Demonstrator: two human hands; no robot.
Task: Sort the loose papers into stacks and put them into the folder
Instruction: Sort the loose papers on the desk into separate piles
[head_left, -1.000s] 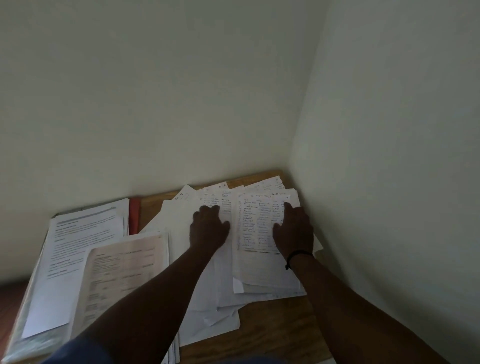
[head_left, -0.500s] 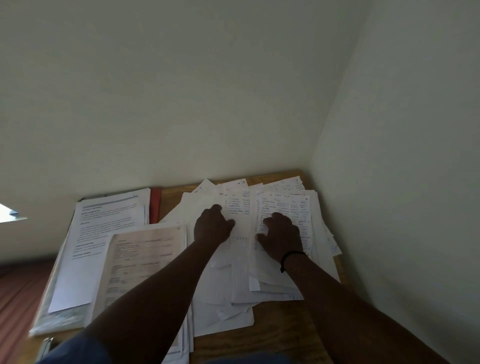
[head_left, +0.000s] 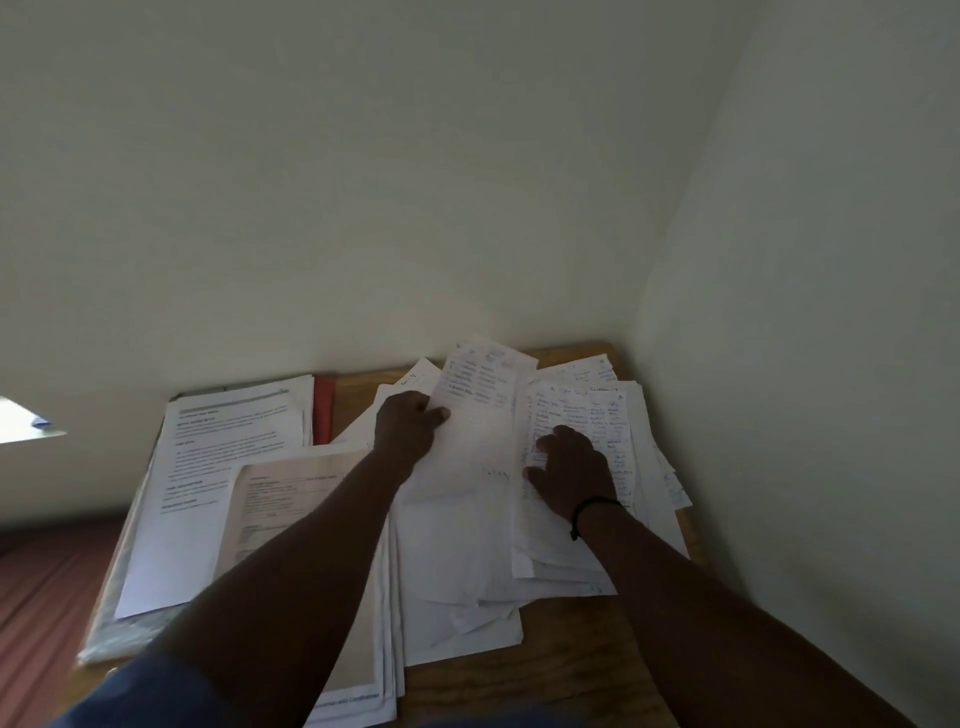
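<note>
My left hand (head_left: 410, 428) has just lifted one handwritten sheet (head_left: 475, 410), pinching it; my right hand (head_left: 571, 475) presses flat on the loose pile (head_left: 576, 551), so sorting continues.

one camera sits on the person's head, close above the wooden desk (head_left: 571, 675). it looks forward and down, toward the wall corner (head_left: 631, 332) at 1 o'clock. arms enter from 6 o'clock.
</note>
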